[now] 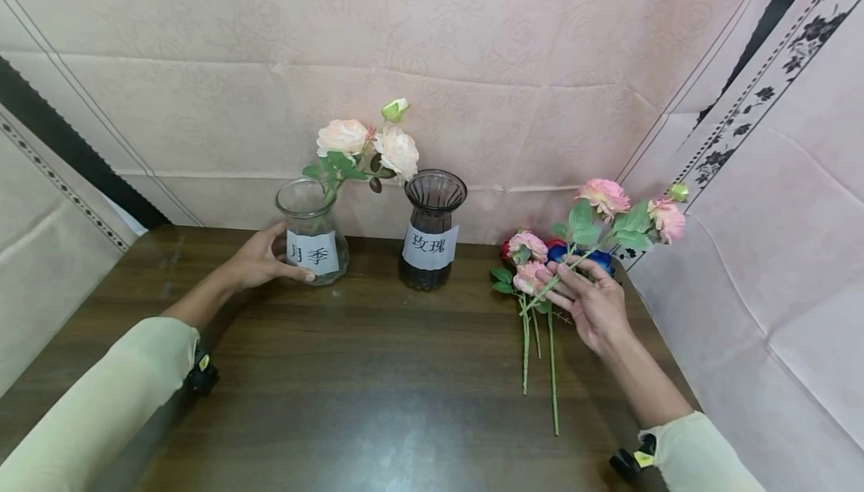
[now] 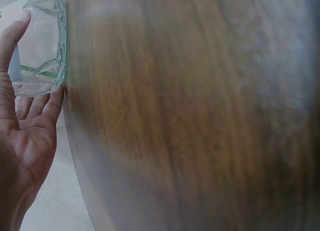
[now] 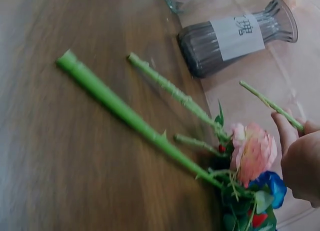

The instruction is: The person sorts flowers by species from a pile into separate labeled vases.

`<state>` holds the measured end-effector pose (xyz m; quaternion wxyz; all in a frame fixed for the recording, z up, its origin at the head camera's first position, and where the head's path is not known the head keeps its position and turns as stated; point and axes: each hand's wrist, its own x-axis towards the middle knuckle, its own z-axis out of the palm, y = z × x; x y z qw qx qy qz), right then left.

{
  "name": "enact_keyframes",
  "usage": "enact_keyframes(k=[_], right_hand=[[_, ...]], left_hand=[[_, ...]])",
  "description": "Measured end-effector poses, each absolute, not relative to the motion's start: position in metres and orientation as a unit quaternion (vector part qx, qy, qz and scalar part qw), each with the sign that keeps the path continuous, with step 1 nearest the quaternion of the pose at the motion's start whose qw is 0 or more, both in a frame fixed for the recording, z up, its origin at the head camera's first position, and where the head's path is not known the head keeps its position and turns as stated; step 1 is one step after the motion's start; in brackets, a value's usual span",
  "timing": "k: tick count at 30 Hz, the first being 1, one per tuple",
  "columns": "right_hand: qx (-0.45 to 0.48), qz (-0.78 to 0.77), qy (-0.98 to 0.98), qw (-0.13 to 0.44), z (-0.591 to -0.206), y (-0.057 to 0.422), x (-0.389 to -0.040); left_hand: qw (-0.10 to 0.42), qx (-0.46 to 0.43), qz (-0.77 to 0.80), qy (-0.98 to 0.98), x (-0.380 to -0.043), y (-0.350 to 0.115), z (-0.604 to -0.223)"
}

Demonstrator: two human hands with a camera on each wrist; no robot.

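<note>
My left hand (image 1: 256,259) grips the clear glass vase (image 1: 343,256) from its left side, thumb across the front near its white paper label (image 1: 312,253) and fingers round the back. Cream flowers (image 1: 397,151) with a green bud stand in this vase and lean right. In the left wrist view the thumb lies along the vase's glass wall (image 2: 42,41). My right hand (image 1: 601,308) pinches the stem of a pink flower spray (image 1: 605,198), raised over other flowers at the table's right. Its cut stem end (image 3: 250,88) points towards the dark vase in the right wrist view.
A dark fluted glass vase (image 1: 435,203) with a white label stands right of the clear one. On the table (image 1: 405,372) lie another pink flower (image 1: 529,244), a blue flower (image 3: 270,186) and red ones, stems towards the front. Pale cloth (image 1: 472,87) hangs behind.
</note>
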<state>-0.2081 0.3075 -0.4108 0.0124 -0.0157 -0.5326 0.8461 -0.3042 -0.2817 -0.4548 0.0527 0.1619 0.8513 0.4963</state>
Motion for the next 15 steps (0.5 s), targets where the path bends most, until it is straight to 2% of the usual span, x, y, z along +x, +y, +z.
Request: enact_keyframes(k=[15], right_hand=[[-0.050,0.864,-0.490,0.109,-0.397,0.262,-0.225]], left_hand=[[0.051,0.163,0.500,0.849,-0.304,-0.281,-0.455]])
